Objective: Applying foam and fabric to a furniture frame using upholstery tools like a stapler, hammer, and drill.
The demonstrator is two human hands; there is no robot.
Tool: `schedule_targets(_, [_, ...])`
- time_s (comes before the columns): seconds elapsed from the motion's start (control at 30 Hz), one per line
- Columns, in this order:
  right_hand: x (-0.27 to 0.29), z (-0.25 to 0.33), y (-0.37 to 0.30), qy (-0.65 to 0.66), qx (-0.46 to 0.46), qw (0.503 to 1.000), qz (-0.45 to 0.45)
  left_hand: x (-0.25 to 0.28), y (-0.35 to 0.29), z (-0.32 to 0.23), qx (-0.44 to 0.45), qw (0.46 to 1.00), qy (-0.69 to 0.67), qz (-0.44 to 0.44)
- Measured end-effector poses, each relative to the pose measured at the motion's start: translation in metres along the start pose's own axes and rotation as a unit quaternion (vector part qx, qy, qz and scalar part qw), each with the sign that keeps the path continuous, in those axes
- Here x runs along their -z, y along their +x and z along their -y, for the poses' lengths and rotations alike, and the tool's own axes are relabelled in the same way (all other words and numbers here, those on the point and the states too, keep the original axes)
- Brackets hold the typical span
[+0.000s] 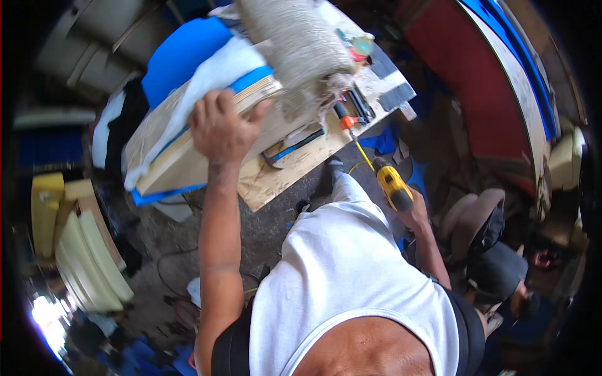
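Note:
My left hand (pixel 224 128) presses on a padded wooden frame (pixel 164 178), its fingers curled over the edge and its thumb set apart along the wood. White wadding (pixel 216 72) and blue foam (pixel 187 53) cover the frame, which leans across the worktable (pixel 266 186). Down at my right side, my right hand (pixel 415 212) grips a yellow and black cordless drill (pixel 394 187) pointed toward the table. Much of that hand is behind the drill. A large roll of beige twine or webbing (pixel 298 47) lies beyond the frame.
On the table are a blue-handled hammer (pixel 298 147), an orange and black air tool (pixel 345 113) with a yellow hose (pixel 364 152), and a small clear container (pixel 362 46). A red panel (pixel 470 81) stands at right. Behind me on the right, another person (pixel 498 272) sits low. Cream foam pieces (pixel 88 263) stand left.

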State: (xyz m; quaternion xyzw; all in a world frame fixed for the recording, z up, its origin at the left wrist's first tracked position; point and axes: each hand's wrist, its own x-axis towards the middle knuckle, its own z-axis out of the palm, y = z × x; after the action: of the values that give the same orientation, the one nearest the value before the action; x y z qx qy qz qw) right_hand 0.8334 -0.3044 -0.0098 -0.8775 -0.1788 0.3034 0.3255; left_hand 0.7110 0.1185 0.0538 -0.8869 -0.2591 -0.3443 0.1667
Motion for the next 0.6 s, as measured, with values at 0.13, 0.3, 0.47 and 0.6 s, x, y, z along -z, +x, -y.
schedule_targets(0.13, [0.006,-0.041,0.063,-0.011,-0.105,0.994,0.025,0.001,-0.008,0.006,-0.015,0.998,0.066,-0.019])
schedule_targets(0.3, [0.003,-0.094,0.171,0.020,0.019,1.000,-0.004,-0.008,-0.009,0.008,-0.006,1.000,0.006,-0.029])
schedule_targets(0.47, [-0.007,-0.168,0.334,-0.185,0.065,0.980,-0.034,0.007,-0.002,-0.005,0.054,0.995,-0.071,0.053])
schedule_targets(0.6, [-0.005,-0.164,0.419,-0.201,0.082,0.976,-0.018,0.033,0.006,-0.016,0.088,0.994,-0.044,0.052])
